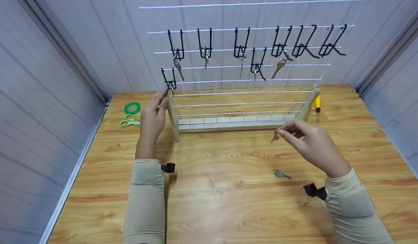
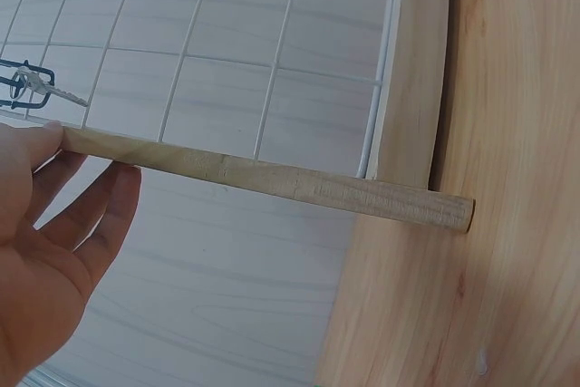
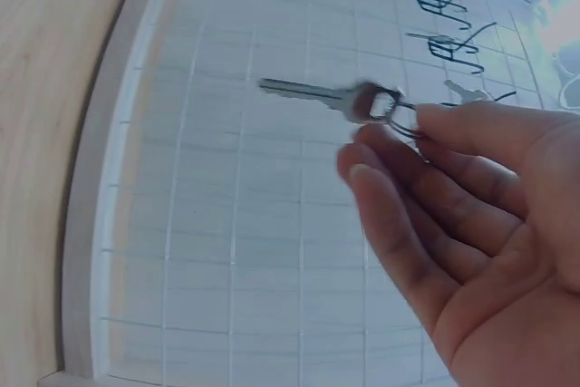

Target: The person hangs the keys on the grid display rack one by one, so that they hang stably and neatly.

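My left hand (image 1: 153, 118) grips the top of the left wooden post (image 2: 272, 181) of a wire grid rack, thumb on one side and fingers behind. Right beside its fingertips, a black hook (image 1: 170, 81) carries a small key. In front of the rack's right side, my right hand (image 1: 314, 145) pinches a key (image 3: 313, 92) by its ring (image 3: 403, 120) between thumb and finger. The key's blade points away from the fingertips. A second key (image 1: 281, 174) with a ring lies on the table below the right hand.
Several black hooks (image 1: 241, 47) hang across the grid, some with keys such as the brassy one (image 1: 280, 67). A green tape roll (image 1: 132, 108) and green scissors (image 1: 129, 121) lie left of the rack. At its right lies a yellow screwdriver (image 1: 318, 104). Panelled walls (image 1: 53, 112) enclose the table.
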The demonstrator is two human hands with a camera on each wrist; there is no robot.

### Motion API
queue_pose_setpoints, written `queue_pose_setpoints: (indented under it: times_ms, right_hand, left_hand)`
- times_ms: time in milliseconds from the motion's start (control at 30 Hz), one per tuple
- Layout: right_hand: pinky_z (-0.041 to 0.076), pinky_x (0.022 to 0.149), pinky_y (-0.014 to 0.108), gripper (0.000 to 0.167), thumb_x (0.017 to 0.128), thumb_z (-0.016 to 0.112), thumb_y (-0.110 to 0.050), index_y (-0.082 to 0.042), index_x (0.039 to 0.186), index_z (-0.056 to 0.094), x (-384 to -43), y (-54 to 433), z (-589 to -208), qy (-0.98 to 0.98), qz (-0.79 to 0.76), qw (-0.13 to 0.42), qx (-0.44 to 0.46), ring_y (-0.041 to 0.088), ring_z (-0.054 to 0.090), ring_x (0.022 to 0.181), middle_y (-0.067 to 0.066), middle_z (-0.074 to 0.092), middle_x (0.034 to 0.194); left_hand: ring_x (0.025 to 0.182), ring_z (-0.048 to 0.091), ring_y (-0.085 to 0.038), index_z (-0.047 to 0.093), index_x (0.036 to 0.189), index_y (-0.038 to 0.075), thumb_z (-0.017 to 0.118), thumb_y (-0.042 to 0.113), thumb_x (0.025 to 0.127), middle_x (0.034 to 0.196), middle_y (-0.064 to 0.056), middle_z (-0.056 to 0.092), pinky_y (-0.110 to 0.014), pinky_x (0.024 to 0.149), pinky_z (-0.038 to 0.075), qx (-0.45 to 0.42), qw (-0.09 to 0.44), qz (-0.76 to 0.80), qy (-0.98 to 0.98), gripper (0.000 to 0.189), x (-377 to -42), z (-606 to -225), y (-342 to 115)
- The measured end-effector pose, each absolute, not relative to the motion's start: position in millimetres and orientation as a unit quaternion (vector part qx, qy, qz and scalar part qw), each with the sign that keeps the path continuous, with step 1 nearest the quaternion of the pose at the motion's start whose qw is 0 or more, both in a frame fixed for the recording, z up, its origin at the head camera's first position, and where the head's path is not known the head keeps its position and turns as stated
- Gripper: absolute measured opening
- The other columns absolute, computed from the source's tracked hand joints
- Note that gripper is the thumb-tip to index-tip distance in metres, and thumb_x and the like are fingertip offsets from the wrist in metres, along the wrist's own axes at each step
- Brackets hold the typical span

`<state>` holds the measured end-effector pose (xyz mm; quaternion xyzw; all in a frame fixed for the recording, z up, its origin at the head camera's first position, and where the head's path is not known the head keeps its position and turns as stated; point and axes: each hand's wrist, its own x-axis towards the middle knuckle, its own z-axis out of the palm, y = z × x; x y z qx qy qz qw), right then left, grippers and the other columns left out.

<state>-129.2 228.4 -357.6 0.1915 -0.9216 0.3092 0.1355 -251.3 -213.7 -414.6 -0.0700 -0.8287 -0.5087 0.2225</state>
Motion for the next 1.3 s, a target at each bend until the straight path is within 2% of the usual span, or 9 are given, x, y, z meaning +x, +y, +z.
queue_pose_setpoints:
  times_ms: [100,233,367,633,767,967,1133,1300]
  right_hand:
    - [0.053,0.073,0.006,0.011,0.105,0.072,-0.020,-0.012,0.109,0.076,-129,230,-352,-0.910,0.335,0.160,0.184,-0.001,0.068,0.084,0.000,0.081,0.098]
    - [0.055,0.073,0.003,0.010,0.104,0.072,-0.016,-0.009,0.111,0.076,-131,231,-347,-0.889,0.385,0.175,0.177,-0.004,0.067,0.083,0.003,0.080,0.099]
    - [0.059,0.069,0.007,0.011,0.104,0.072,-0.012,-0.005,0.112,0.075,-135,233,-341,-0.866,0.431,0.190,0.170,0.000,0.070,0.079,0.003,0.079,0.098]
    - [0.064,0.070,0.016,0.014,0.105,0.068,-0.009,0.003,0.113,0.071,-142,235,-321,-0.828,0.497,0.212,0.150,0.006,0.075,0.082,-0.012,0.079,0.100]
    - [0.065,0.067,0.019,0.015,0.107,0.065,-0.011,0.002,0.115,0.067,-145,236,-311,-0.799,0.537,0.227,0.149,0.009,0.076,0.081,-0.007,0.081,0.102]
    - [0.062,0.058,0.019,0.011,0.105,0.067,-0.008,-0.001,0.113,0.067,-156,233,-298,-0.716,0.624,0.264,0.166,0.012,0.076,0.075,0.005,0.081,0.098]
    - [0.060,0.053,0.019,0.012,0.104,0.069,-0.006,0.002,0.113,0.067,-160,227,-286,-0.675,0.659,0.295,0.150,0.013,0.076,0.069,0.007,0.081,0.094]
    - [0.060,0.051,0.021,0.009,0.105,0.067,-0.007,0.000,0.111,0.066,-164,219,-273,-0.658,0.666,0.321,0.141,0.016,0.079,0.069,0.008,0.082,0.091]
  left_hand:
    - [0.144,0.061,-0.029,0.060,0.153,0.013,0.054,0.022,0.113,0.162,-0.009,0.056,-0.043,0.110,0.062,-0.067,0.219,-0.510,-0.829,0.041,-251,-414,-213]
    - [0.144,0.061,-0.028,0.059,0.154,0.014,0.054,0.023,0.113,0.163,-0.008,0.056,-0.043,0.109,0.063,-0.068,0.221,-0.505,-0.832,0.042,-251,-415,-214]
    - [0.144,0.061,-0.028,0.059,0.154,0.013,0.055,0.024,0.113,0.163,-0.009,0.055,-0.044,0.108,0.063,-0.070,0.222,-0.501,-0.833,0.042,-252,-416,-215]
    - [0.143,0.061,-0.030,0.059,0.154,0.011,0.055,0.025,0.113,0.162,-0.012,0.056,-0.046,0.108,0.063,-0.072,0.226,-0.499,-0.833,0.043,-252,-416,-215]
    - [0.143,0.062,-0.029,0.059,0.154,0.013,0.055,0.026,0.113,0.162,-0.009,0.057,-0.044,0.108,0.064,-0.072,0.227,-0.497,-0.834,0.043,-252,-416,-215]
    - [0.144,0.061,-0.028,0.059,0.154,0.013,0.055,0.025,0.113,0.162,-0.010,0.056,-0.043,0.108,0.063,-0.072,0.228,-0.501,-0.832,0.043,-251,-417,-215]
    - [0.144,0.061,-0.029,0.059,0.154,0.014,0.054,0.025,0.113,0.162,-0.010,0.056,-0.043,0.109,0.063,-0.074,0.228,-0.499,-0.833,0.043,-253,-417,-215]
    - [0.140,0.064,-0.030,0.060,0.154,0.013,0.054,0.022,0.113,0.161,-0.011,0.057,-0.045,0.107,0.064,-0.076,0.232,-0.495,-0.834,0.042,-253,-417,-214]
